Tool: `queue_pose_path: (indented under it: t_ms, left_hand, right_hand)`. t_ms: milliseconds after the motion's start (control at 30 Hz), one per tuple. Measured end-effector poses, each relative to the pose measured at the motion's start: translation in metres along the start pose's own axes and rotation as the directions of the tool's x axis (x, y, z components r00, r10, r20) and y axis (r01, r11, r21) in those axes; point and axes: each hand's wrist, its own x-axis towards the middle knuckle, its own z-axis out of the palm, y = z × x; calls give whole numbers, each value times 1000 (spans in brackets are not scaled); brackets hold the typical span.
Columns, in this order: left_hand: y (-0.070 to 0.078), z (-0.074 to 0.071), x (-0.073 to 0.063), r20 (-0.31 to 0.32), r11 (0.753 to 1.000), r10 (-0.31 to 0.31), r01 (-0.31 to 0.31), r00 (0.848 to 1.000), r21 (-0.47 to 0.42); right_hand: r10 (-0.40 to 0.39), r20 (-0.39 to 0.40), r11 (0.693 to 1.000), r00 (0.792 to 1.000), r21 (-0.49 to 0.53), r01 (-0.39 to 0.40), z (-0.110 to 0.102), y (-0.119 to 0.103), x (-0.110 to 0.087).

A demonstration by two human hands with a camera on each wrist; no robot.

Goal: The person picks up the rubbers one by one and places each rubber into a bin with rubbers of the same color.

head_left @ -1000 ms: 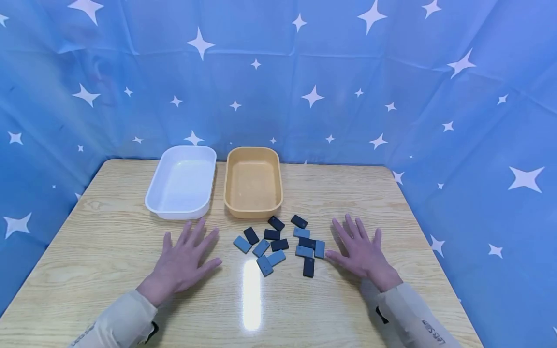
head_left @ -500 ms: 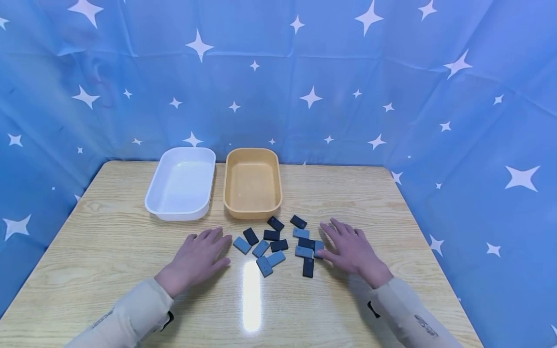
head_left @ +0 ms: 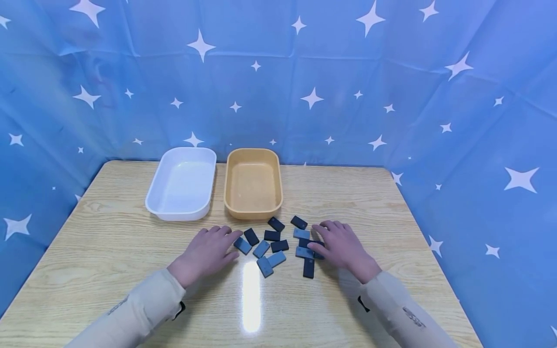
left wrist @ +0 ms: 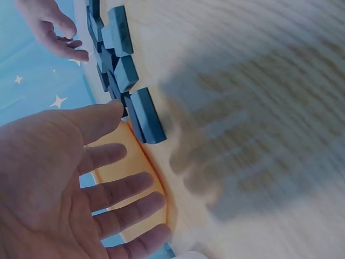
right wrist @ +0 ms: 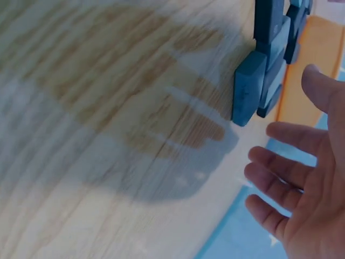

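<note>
Small flat rectangular blocks, some black and some blue, lie loosely in two groups mid-table. My left hand (head_left: 208,256) hovers at the left group, its fingertips right beside a blue block (head_left: 242,246) and a black block (head_left: 251,237). In the left wrist view that palm holds nothing, and the nearest block (left wrist: 148,116) is just past the thumb. Over the right edge of the other group is my right hand (head_left: 344,246), thumb overlapping a shaded block there. Its fingers are relaxed and apart in the right wrist view, near a blue block (right wrist: 248,89). Neither hand grips anything.
At the table's back left stands a white bin (head_left: 180,216), with a tan bin (head_left: 253,214) to its right, just behind the blocks. A blue curtain (head_left: 278,82) with white stars encloses the back and sides of the wooden table (head_left: 348,193).
Both hands have moved inward, from spread flat over the table to close beside the two groups of blocks, with fingers less spread. The blocks and bins have stayed in place.
</note>
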Motion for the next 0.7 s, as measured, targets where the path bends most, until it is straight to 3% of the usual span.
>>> queue_pose_path:
  t_ms: [333, 700]
  left_hand:
    - [0, -12, 10, 6, 999, 52, -52, 999, 0]
    - [0, -15, 20, 25, 995, 91, -90, 996, -32]
  right_hand:
    - [3, -2, 999, 1000, -44, -3, -5, -14, 22]
    - [15, -26, 996, 1000, -90, -17, -6, -27, 56]
